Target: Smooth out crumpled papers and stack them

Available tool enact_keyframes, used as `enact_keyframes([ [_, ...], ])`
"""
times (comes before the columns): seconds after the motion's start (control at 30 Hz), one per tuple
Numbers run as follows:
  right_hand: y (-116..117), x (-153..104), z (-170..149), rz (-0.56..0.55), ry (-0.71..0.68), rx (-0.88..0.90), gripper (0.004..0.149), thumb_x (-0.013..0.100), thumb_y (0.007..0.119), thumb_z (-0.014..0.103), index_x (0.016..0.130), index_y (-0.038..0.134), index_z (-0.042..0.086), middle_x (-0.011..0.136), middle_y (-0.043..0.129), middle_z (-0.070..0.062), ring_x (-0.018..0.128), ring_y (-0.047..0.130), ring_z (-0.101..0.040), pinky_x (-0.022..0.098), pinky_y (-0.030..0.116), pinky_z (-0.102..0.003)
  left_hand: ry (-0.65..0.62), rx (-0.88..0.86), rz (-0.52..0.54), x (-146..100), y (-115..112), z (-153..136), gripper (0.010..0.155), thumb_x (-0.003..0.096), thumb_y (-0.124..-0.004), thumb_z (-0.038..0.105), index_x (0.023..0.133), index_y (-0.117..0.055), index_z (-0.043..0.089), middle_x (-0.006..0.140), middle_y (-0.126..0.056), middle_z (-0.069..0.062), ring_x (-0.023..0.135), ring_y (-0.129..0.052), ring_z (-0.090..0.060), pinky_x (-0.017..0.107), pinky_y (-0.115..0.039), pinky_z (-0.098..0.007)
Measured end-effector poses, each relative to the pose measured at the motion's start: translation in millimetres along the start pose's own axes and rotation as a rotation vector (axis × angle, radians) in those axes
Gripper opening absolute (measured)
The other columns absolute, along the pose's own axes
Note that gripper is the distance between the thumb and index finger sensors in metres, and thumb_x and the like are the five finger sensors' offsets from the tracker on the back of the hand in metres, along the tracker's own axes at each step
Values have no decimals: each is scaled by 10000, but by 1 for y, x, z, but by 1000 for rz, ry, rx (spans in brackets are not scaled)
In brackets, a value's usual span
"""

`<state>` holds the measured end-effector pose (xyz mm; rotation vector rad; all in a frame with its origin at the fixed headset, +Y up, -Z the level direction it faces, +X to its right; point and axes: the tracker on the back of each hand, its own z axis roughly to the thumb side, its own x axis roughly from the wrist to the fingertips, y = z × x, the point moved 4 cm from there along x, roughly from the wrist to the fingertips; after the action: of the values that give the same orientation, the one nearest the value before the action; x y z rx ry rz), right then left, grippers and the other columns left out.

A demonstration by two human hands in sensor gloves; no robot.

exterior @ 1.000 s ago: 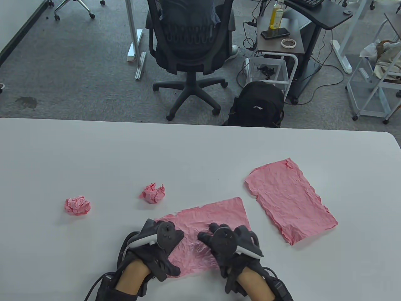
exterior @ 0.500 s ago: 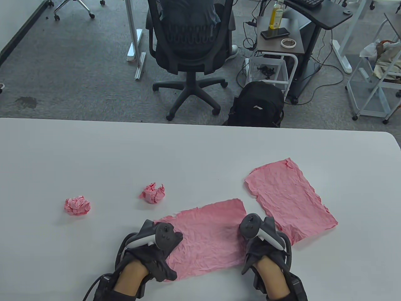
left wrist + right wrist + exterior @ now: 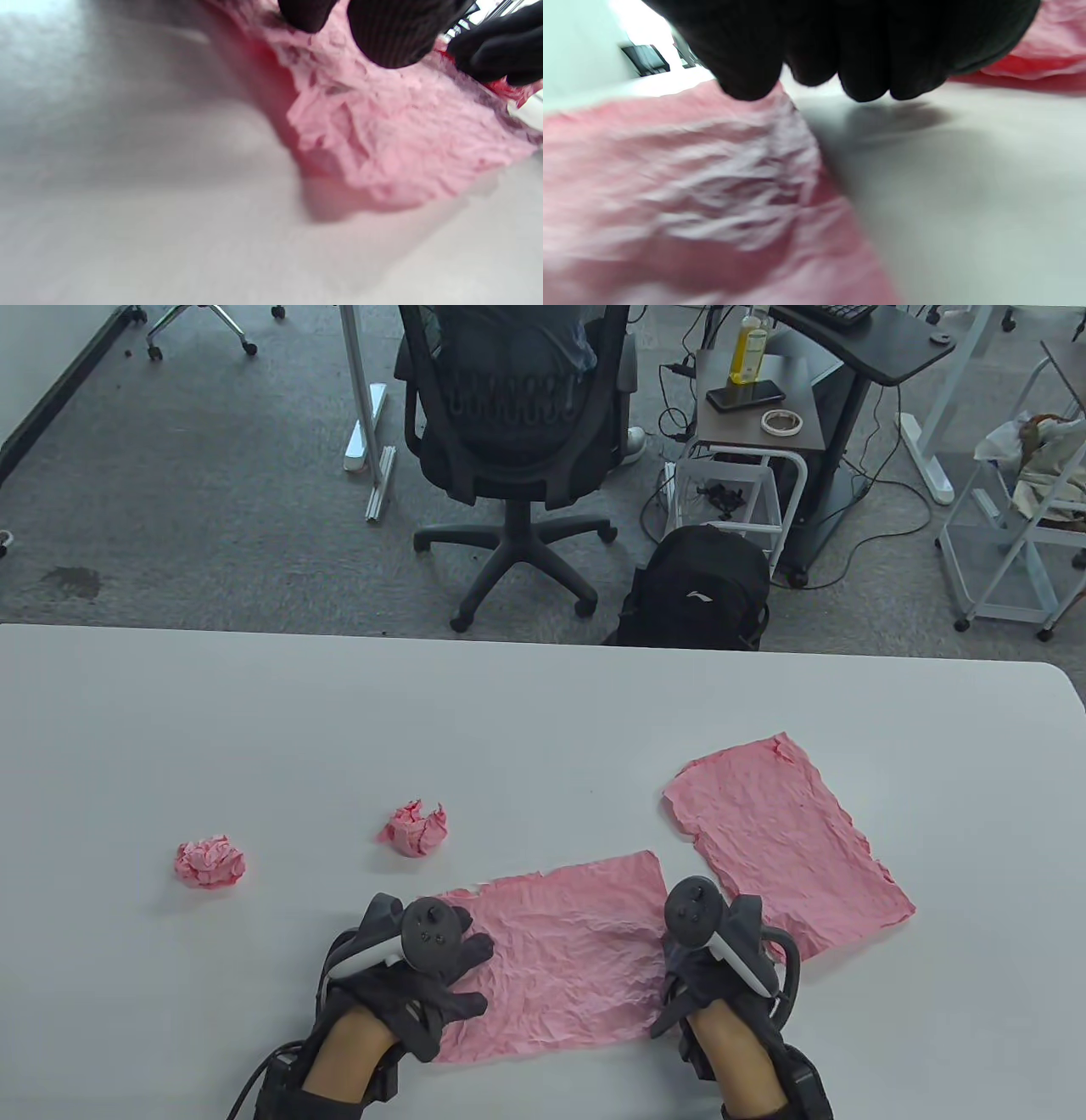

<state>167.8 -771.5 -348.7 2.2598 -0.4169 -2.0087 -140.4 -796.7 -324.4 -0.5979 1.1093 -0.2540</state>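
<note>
The left hand [image 3: 424, 976] is lying low in the table view, left of centre, its fingers spread flat and pressing down the left end of a pink sheet [image 3: 564, 950]; the left wrist view is showing fingertips [image 3: 392, 38] resting on wrinkled pink paper. The right hand [image 3: 713, 976] is sitting at the sheet's right edge; in the right wrist view its fingers [image 3: 865, 63] are curling downward just over that edge and the bare table beside it, but whether they are pinching the paper I cannot tell. The sheet between the two hands is lying spread on the white table [image 3: 509, 712], creased but mostly flat. Further out, to the right, a second flattened sheet [image 3: 785, 848] is lying on its own, its near corner close beside the right hand; nothing is stacked yet. To the left, two crumpled balls are waiting untouched: one [image 3: 414, 829] just above the left hand, the other [image 3: 209, 863] further left. By my judgement, the task is roughly halfway: two sheets opened, two balls and all the stacking remaining.
</note>
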Motion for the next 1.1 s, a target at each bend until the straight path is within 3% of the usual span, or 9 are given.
enact_keyframes([
  [0.17, 1, 8, 12, -99, 13, -130, 537, 462, 826, 379, 905, 729, 91, 877, 770, -237, 677, 803, -484, 468, 704, -555, 4, -1, 8, 0, 1, 1, 717, 490, -743, 592, 1120, -548, 311, 1186, -292, -56, 1142, -240, -387, 779, -312, -650],
  [0.37, -4, 1, 16, -175, -77, -9, 389, 442, 860, 286, 802, 819, 144, 914, 777, -220, 709, 829, -458, 486, 725, -551, 5, -11, 6, 0, 0, -1, 708, 495, -734, 590, 1122, -537, 324, 1188, -275, -45, 1145, -220, -372, 782, -290, -641],
  [0.5, -19, -6, -4, -253, -146, 415, 420, 438, 847, 269, 820, 756, 119, 830, 883, -211, 622, 941, -421, 422, 808, -513, 6, -4, 30, 0, 1, -3, 704, 496, -731, 592, 1122, -539, 333, 1191, -282, -42, 1147, -230, -369, 786, -292, -636],
  [0.63, -17, -1, -18, -140, -190, 850, 486, 430, 833, 194, 861, 640, 76, 706, 909, -139, 483, 988, -332, 342, 834, -456, 8, -16, 32, 1, 1, -4, 702, 500, -725, 588, 1124, -534, 329, 1191, -269, -47, 1147, -218, -373, 786, -280, -637],
  [0.77, 3, 3, -13, 150, -235, 1058, 771, 458, 832, 222, 1007, 338, 0, 751, 739, -143, 520, 891, -310, 386, 774, -474, 7, -17, 28, 1, 0, -4, 710, 499, -722, 593, 1126, -520, 328, 1191, -254, -48, 1144, -203, -375, 784, -267, -639],
  [0.83, 6, 3, -13, 184, -236, 1058, 712, 468, 817, 265, 1005, 433, -2, 686, 792, -128, 463, 918, -299, 342, 791, -468, 1, -23, 27, 1, 0, -4, 709, 500, -722, 591, 1125, -525, 320, 1191, -254, -54, 1143, -200, -380, 783, -267, -641],
  [0.93, 7, 2, -13, 182, -244, 1074, 457, 504, 762, 299, 906, 757, 83, 689, 842, -144, 486, 943, -352, 349, 802, -488, -15, -63, 26, 1, -1, -5, 722, 497, -730, 592, 1118, -520, 290, 1188, -221, -65, 1131, -160, -402, 777, -235, -644],
  [1.0, 5, 3, -13, 157, -233, 1054, 399, 493, 767, 262, 861, 801, 111, 778, 846, -229, 579, 922, -467, 364, 798, -518, -22, -79, -1, 2, -2, -5, 733, 500, -730, 590, 1119, -489, 281, 1187, -196, -62, 1124, -125, -410, 772, -197, -647],
  [1.1, -1, 2, -17, 78, -229, 1032, 391, 487, 762, 245, 849, 800, 102, 722, 945, -235, 471, 1021, -403, 278, 873, -445, -7, -29, 74, -2, 3, -5, 800, 495, -722, 612, 1154, -385, 306, 1191, -197, -71, 1124, -153, -441, 772, -254, -667],
])
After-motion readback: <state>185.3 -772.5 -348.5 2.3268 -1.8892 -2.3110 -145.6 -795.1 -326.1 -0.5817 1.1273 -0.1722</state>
